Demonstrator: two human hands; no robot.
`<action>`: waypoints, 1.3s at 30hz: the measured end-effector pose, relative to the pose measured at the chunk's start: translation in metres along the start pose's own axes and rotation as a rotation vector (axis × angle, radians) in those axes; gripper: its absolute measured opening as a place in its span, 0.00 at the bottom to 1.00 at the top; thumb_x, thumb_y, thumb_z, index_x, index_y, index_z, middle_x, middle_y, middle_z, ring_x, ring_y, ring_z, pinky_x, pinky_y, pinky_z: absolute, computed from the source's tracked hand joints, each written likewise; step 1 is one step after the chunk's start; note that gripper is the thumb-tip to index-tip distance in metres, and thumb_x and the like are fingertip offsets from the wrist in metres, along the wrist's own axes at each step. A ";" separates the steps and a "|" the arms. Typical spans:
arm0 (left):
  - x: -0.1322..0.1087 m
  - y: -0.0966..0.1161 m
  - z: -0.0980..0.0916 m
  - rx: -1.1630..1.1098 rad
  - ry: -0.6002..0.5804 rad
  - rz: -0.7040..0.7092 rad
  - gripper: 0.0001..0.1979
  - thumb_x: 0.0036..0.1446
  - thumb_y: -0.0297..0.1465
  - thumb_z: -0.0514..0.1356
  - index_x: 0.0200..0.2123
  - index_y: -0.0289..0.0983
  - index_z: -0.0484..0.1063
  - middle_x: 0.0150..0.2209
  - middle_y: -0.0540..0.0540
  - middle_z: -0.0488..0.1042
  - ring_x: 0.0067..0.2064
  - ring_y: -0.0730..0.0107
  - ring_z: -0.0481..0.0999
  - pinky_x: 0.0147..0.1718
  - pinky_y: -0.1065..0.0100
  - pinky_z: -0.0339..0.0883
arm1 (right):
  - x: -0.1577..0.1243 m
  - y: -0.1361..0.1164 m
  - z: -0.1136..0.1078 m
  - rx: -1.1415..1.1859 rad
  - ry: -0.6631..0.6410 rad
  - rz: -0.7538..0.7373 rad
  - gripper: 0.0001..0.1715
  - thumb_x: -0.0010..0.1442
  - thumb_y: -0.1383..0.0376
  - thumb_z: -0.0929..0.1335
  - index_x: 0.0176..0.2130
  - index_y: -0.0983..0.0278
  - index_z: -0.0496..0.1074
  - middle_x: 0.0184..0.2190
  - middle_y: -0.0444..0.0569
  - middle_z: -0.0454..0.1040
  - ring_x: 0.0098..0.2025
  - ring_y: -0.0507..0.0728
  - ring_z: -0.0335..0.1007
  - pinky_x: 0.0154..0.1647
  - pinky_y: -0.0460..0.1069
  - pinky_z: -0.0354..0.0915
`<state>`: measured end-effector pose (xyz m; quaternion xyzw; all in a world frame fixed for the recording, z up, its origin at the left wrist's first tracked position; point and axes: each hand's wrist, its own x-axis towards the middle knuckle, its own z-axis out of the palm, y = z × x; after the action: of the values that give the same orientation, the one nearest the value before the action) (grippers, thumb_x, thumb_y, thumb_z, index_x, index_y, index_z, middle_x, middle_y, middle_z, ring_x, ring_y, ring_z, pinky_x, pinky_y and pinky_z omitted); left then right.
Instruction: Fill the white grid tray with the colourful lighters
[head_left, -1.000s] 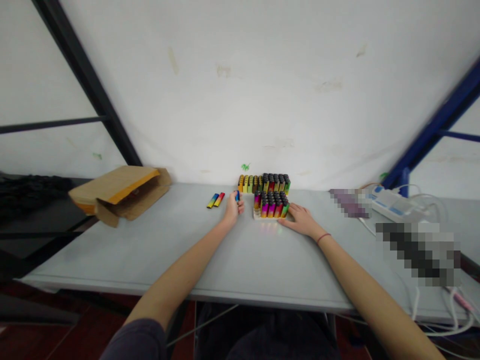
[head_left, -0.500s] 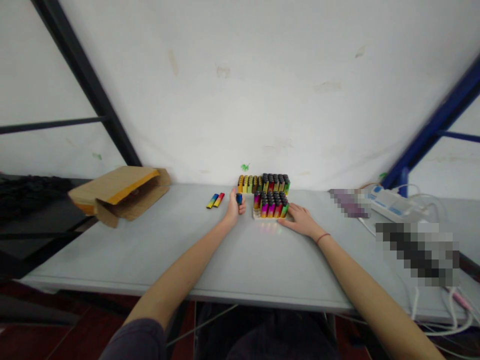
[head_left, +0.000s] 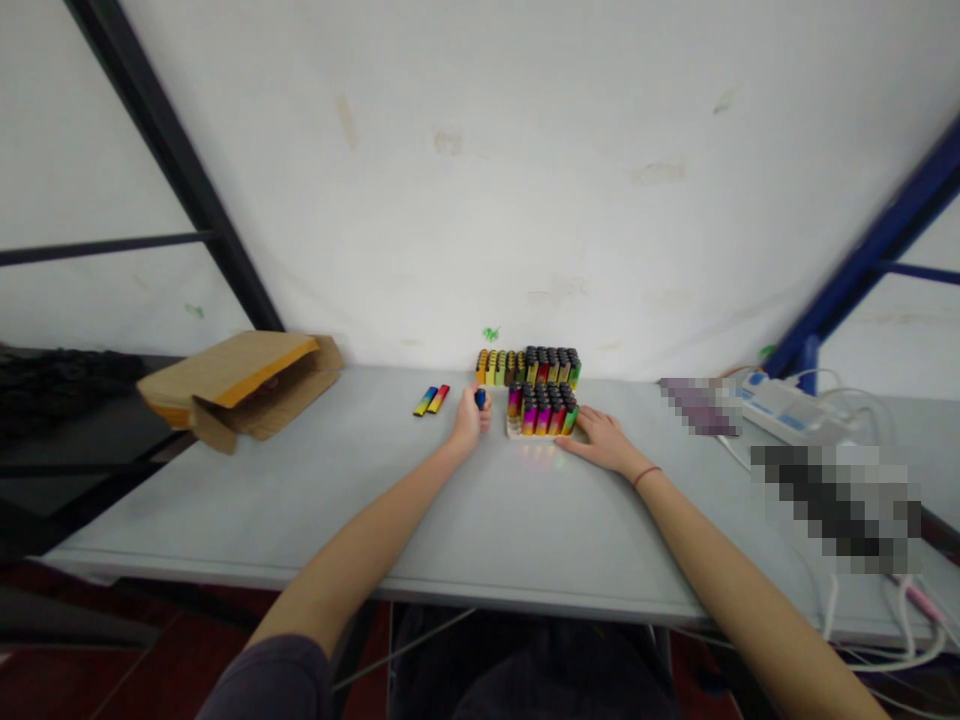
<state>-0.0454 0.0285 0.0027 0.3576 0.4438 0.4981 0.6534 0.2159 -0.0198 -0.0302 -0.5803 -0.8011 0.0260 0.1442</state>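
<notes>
My left hand [head_left: 471, 418] is closed around a blue lighter [head_left: 480, 399], just left of the front tray. Several lighters with black tops [head_left: 543, 412] stand upright in the clear front tray [head_left: 514, 430], whose front left part shows bare slots. My right hand [head_left: 598, 438] rests at the tray's right side, fingers apart, thumb near its front right corner. Behind stand more upright lighters, yellowish ones [head_left: 495, 368] at the left and black-topped ones [head_left: 553, 366] at the right. Left of my left hand, a blue-yellow lighter [head_left: 425, 401] and a red-yellow lighter [head_left: 439, 400] lie flat.
An open cardboard box [head_left: 240, 380] lies at the table's left. At the right are a power strip [head_left: 784, 405] with white cables and a purplish blurred object [head_left: 697, 405]. A wall stands behind the grey table [head_left: 480, 520].
My left hand has shifted very slightly, and less of the blue lighter shows above its fingers. My right hand has stayed in place.
</notes>
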 end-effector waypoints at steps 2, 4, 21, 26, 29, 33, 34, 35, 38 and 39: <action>-0.002 0.000 0.002 0.005 0.046 0.014 0.22 0.65 0.40 0.42 0.18 0.41 0.51 0.13 0.57 0.46 0.13 0.80 0.41 0.14 0.75 0.37 | 0.000 0.000 0.000 0.001 -0.004 0.002 0.32 0.66 0.44 0.65 0.56 0.65 0.72 0.58 0.62 0.72 0.59 0.70 0.68 0.61 0.63 0.61; -0.004 0.001 0.003 0.016 0.082 0.029 0.21 0.64 0.38 0.42 0.19 0.41 0.51 0.13 0.57 0.47 0.13 0.80 0.41 0.14 0.75 0.37 | 0.000 -0.001 -0.001 0.001 -0.004 0.001 0.32 0.66 0.44 0.65 0.56 0.65 0.72 0.58 0.62 0.72 0.58 0.69 0.68 0.61 0.62 0.61; -0.003 -0.003 0.003 0.062 0.097 0.058 0.20 0.63 0.37 0.43 0.19 0.41 0.52 0.13 0.56 0.49 0.14 0.79 0.43 0.15 0.74 0.39 | -0.001 -0.002 -0.002 0.008 -0.004 -0.009 0.30 0.67 0.44 0.65 0.55 0.64 0.72 0.56 0.61 0.74 0.58 0.68 0.69 0.60 0.62 0.61; -0.001 -0.003 0.002 0.051 0.115 0.074 0.20 0.64 0.39 0.43 0.19 0.41 0.52 0.13 0.56 0.49 0.14 0.79 0.44 0.15 0.74 0.40 | -0.001 -0.003 -0.003 0.011 -0.010 0.003 0.32 0.67 0.44 0.65 0.56 0.66 0.72 0.57 0.62 0.72 0.58 0.69 0.68 0.61 0.63 0.61; 0.001 -0.005 0.001 0.028 0.095 0.101 0.22 0.66 0.43 0.43 0.21 0.41 0.54 0.14 0.57 0.49 0.14 0.78 0.45 0.15 0.74 0.41 | -0.001 -0.003 -0.003 0.005 -0.010 0.010 0.32 0.67 0.44 0.65 0.55 0.65 0.72 0.57 0.62 0.72 0.59 0.70 0.68 0.61 0.63 0.60; 0.000 -0.011 0.001 0.091 0.029 0.246 0.20 0.66 0.48 0.49 0.27 0.40 0.59 0.16 0.58 0.53 0.16 0.77 0.50 0.17 0.74 0.44 | -0.001 -0.002 -0.002 0.012 -0.007 -0.002 0.32 0.67 0.44 0.64 0.55 0.64 0.72 0.57 0.61 0.73 0.58 0.69 0.68 0.61 0.63 0.61; -0.001 -0.013 0.000 0.145 0.004 0.315 0.18 0.66 0.47 0.52 0.30 0.40 0.61 0.17 0.58 0.55 0.17 0.77 0.53 0.18 0.74 0.47 | -0.001 -0.002 -0.002 0.013 -0.007 -0.006 0.32 0.67 0.44 0.64 0.55 0.65 0.72 0.57 0.61 0.73 0.58 0.69 0.68 0.61 0.63 0.61; -0.002 -0.014 0.000 0.210 -0.023 0.394 0.16 0.65 0.46 0.54 0.32 0.40 0.62 0.18 0.58 0.58 0.19 0.76 0.56 0.20 0.74 0.51 | -0.001 -0.002 -0.002 0.012 -0.007 -0.005 0.32 0.67 0.44 0.64 0.55 0.65 0.72 0.57 0.62 0.73 0.58 0.69 0.68 0.61 0.63 0.61; -0.004 -0.015 -0.002 0.428 -0.056 0.647 0.13 0.65 0.43 0.57 0.36 0.39 0.67 0.27 0.51 0.69 0.30 0.71 0.70 0.34 0.71 0.65 | 0.000 -0.003 -0.002 0.010 -0.011 0.005 0.32 0.67 0.44 0.65 0.56 0.65 0.71 0.57 0.62 0.72 0.59 0.69 0.67 0.61 0.63 0.60; -0.005 -0.014 -0.003 0.496 -0.050 0.722 0.12 0.65 0.42 0.57 0.36 0.39 0.69 0.32 0.48 0.72 0.37 0.68 0.73 0.41 0.69 0.67 | 0.000 -0.003 -0.003 0.011 -0.013 0.008 0.32 0.67 0.44 0.65 0.56 0.66 0.71 0.57 0.62 0.72 0.59 0.69 0.67 0.62 0.63 0.60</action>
<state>-0.0439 0.0206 -0.0101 0.6477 0.3808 0.5642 0.3422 0.2137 -0.0217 -0.0270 -0.5826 -0.7995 0.0347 0.1420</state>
